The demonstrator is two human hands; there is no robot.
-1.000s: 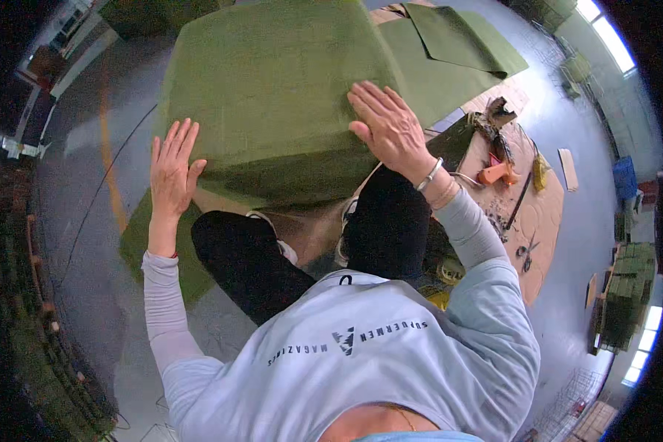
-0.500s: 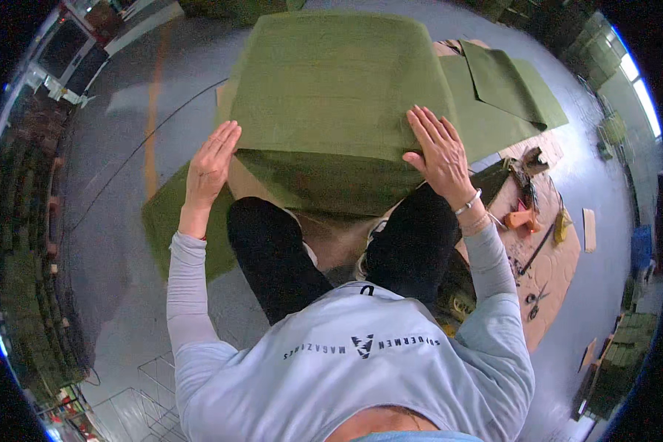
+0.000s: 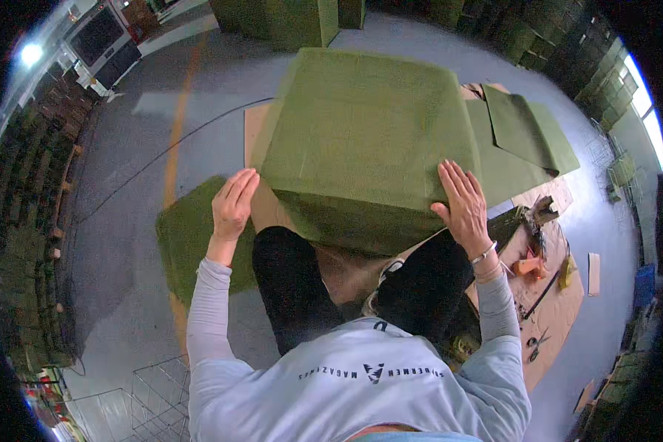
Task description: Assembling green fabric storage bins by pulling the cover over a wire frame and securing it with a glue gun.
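A large box-shaped piece covered in olive-green fabric (image 3: 365,121) stands in front of my knees, its flat top up and its near side in shade. My left hand (image 3: 233,205) is at the near left corner, fingers stretched and close together, their tips against the edge. The left thumb is hidden. Flat on the top near the right corner lies my right hand (image 3: 464,206), fingers straight and thumb held apart. A bracelet (image 3: 485,253) circles the right wrist. Neither hand grips anything.
Green sheets (image 3: 519,136) lie at the right, one folded over. A cardboard sheet (image 3: 549,324) there carries scissors (image 3: 538,348), an orange-handled tool (image 3: 527,267) and a yellow-handled one (image 3: 566,272). Another green piece (image 3: 199,239) lies left. A wire rack (image 3: 155,398) and a floor cable (image 3: 147,140) show too.
The whole scene sits lower and a little further right in the picture. Both hands stay at the same near corners of the green box, the left fingers slightly more bent.
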